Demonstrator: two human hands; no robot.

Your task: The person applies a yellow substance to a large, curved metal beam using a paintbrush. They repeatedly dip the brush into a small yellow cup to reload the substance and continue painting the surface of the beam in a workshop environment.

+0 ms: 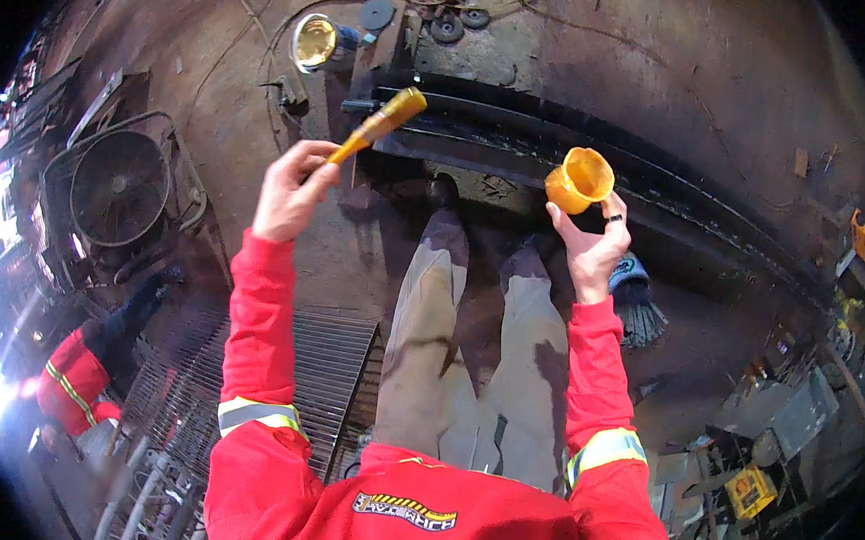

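Observation:
My left hand [294, 188] is closed round the handle of a paintbrush [382, 124], whose yellow-coated bristles point up and to the right. In my right hand [595, 243] is a small cup [579, 180] smeared with yellow paint, its mouth tilted toward me. Brush and cup are well apart, both held over a long dark metal beam [562, 139] that lies across in front of me. Beyond the left hand stands an open paint can [344, 47] with yellow paint inside.
A round fan [120, 188] stands at the left, near a metal grating [311, 362]. A person in a red sleeve [74, 375] is at lower left. Several thin rods [641, 323] lie right of my legs. Discs [447, 27] and cables lie ahead; scrap and a yellow box [750, 491] lie right.

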